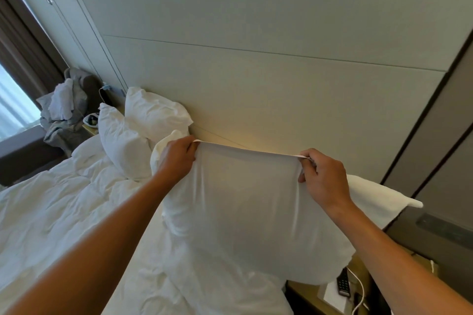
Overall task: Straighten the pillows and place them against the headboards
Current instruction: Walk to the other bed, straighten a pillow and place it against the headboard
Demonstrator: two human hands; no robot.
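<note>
A large white pillow (245, 207) hangs upright in front of the pale headboard (268, 100), held by its top edge. My left hand (176, 158) grips the top left corner and my right hand (323, 178) pinches the top right corner, so the edge is stretched taut between them. Two more white pillows lean at the far left: one (153, 112) rests against the headboard, the other (122, 143) is propped in front of it. A further white pillow (378, 199) pokes out behind my right hand.
A rumpled white duvet (56, 202) covers the bed. A bedside table (317, 294) at lower right carries a phone handset, a cable and a card. A far nightstand (90, 125) and a chair piled with clothes (66, 107) stand by the curtained window.
</note>
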